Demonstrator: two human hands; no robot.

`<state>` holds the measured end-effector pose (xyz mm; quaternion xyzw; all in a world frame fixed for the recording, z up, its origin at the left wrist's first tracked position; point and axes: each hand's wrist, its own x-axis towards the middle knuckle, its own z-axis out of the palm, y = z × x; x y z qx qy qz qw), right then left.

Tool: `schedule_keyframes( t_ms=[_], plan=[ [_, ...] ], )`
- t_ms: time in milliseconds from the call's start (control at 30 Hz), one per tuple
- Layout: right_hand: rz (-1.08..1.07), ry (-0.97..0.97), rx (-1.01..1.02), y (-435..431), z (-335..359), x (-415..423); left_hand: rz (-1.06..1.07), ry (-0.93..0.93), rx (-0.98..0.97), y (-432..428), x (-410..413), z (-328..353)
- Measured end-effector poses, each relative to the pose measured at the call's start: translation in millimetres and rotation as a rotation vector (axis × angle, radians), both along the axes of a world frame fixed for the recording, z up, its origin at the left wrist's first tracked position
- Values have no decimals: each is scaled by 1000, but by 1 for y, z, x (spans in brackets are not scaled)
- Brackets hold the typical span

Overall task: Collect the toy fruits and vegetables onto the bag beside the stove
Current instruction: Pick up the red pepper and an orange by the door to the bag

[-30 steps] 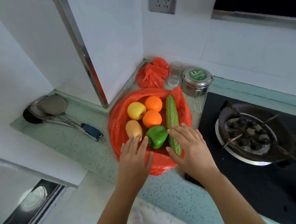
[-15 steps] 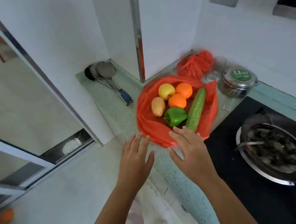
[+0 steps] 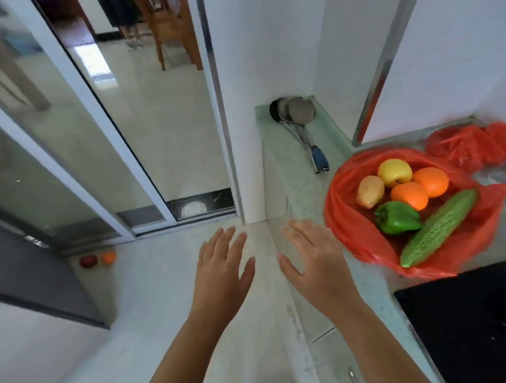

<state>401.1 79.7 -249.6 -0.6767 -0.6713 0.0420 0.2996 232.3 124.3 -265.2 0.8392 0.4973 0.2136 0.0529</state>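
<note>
An orange-red plastic bag [image 3: 352, 232] lies spread on the counter at the right, beside the black stove [image 3: 467, 320]. On it rest a yellow apple [image 3: 394, 172], a potato [image 3: 370, 191], two oranges [image 3: 430, 180] [image 3: 409, 196], a green pepper [image 3: 397, 221] and a long bumpy cucumber [image 3: 438, 231]. A dark red fruit [image 3: 88, 261] and a small orange one [image 3: 108, 257] sit on the floor at the left, by the door frame. My left hand [image 3: 224, 270] and my right hand [image 3: 315, 258] hover empty, fingers spread, left of the bag.
Ladles with a blue handle [image 3: 296, 120] lie on the counter's narrow ledge. A second crumpled red bag [image 3: 474, 145] sits behind the first. A sliding glass door [image 3: 140, 115] fills the left; a person's legs and a wooden chair show beyond it.
The view has swung left, away from the stove toward the door. Both hands have drawn back off the bag and now hang over the counter edge and floor. The two floor fruits have come into view.
</note>
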Motion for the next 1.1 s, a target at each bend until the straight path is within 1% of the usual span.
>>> schedule_keyframes(
  t_ms=[100, 267, 500, 700, 900, 1100],
  plan=[
    [98, -12, 5, 9, 1, -33, 125, 8, 18, -9, -37, 0],
    [279, -12, -49, 3, -5, -102, 297, -17, -8, -43, -108, -10],
    [530, -128, -60, -36, -2, -211, 531, -124, -42, -125, -201, -17],
    [741, -168, -41, -73, 0, -300, 737, -156, 21, -196, -275, -20],
    [941, -148, -30, -106, 1, -365, 915, -204, 91, -254, -316, -30],
    [1096, -115, -32, -106, -9, -406, 1079, -221, 110, -281, -338, -37]
  ],
)
